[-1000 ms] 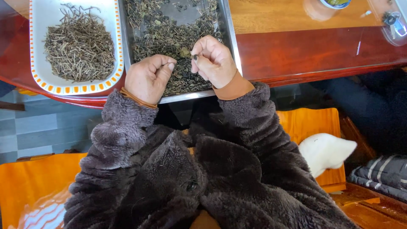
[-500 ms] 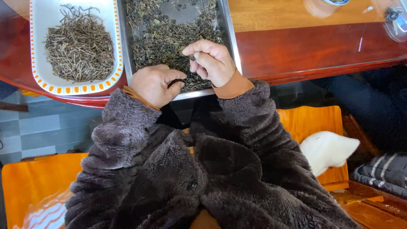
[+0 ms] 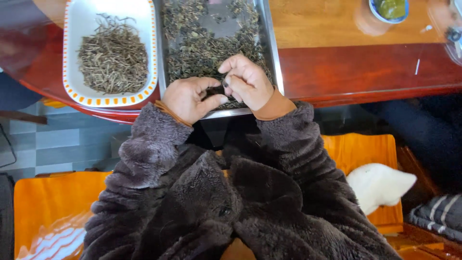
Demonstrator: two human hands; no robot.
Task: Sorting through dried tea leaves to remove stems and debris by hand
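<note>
Your left hand (image 3: 188,98) and right hand (image 3: 248,82) meet over the near edge of the metal tray (image 3: 274,58), fingertips pinched together on a small dark bit of dried leaf; what exactly sits between them is too small to tell. The tray holds loose dark green dried leaves (image 3: 202,45), thin in the middle where bare metal shows. Just left of it sits a white dish (image 3: 72,29) with an orange patterned rim, holding a heap of pale dry stems (image 3: 113,60). Both rest on a red-brown wooden table (image 3: 365,67). A small blue-rimmed cup (image 3: 390,8) stands far right. Your sleeves are dark fuzzy fleece (image 3: 154,139).
</note>
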